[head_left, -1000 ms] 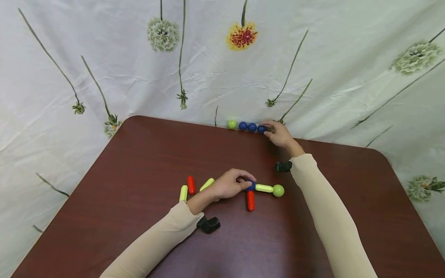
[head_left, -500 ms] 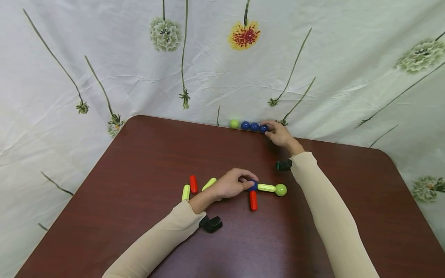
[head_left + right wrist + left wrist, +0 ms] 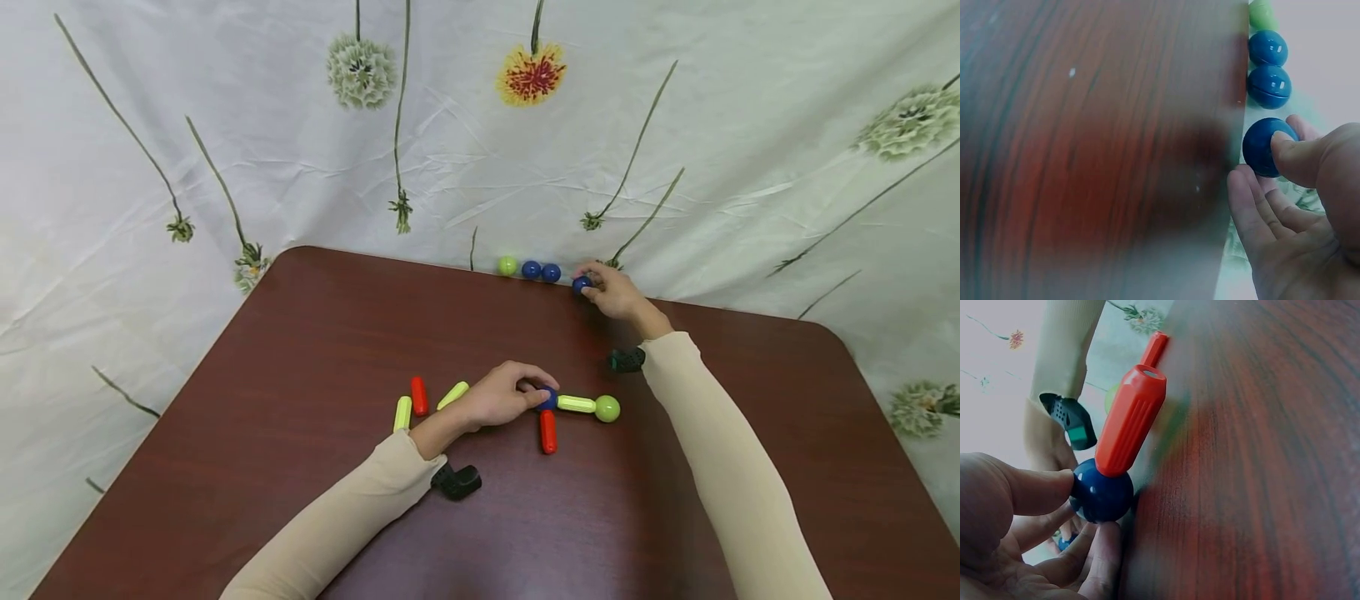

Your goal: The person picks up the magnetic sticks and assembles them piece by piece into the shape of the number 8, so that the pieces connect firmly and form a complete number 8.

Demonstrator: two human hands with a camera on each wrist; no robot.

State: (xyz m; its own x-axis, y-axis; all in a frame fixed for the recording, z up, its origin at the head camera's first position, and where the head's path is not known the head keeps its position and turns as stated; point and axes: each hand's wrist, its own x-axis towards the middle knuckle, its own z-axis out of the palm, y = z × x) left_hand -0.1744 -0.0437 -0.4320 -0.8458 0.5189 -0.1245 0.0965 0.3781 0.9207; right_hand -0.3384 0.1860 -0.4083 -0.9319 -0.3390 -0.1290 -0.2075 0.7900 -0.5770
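Note:
My left hand holds a blue ball between thumb and fingers on the table. A red rod joins that ball and points toward the near side. From the same ball a yellow-green rod runs right to a green ball. At the table's far edge my right hand pinches another blue ball with its thumb and fingers. Two more blue balls, one of them this blue ball, sit in a row beside it, apart from the pinched one. A green ball ends the row.
Left of my left forearm lie a loose red rod and two yellow-green rods, one of them this yellow-green rod. A white flowered cloth hangs behind the table. Each wrist wears a black device.
My right hand has drawn its blue ball off the end of the row, slightly right and nearer. The left hand stays on the joined pieces. The view shifts a little.

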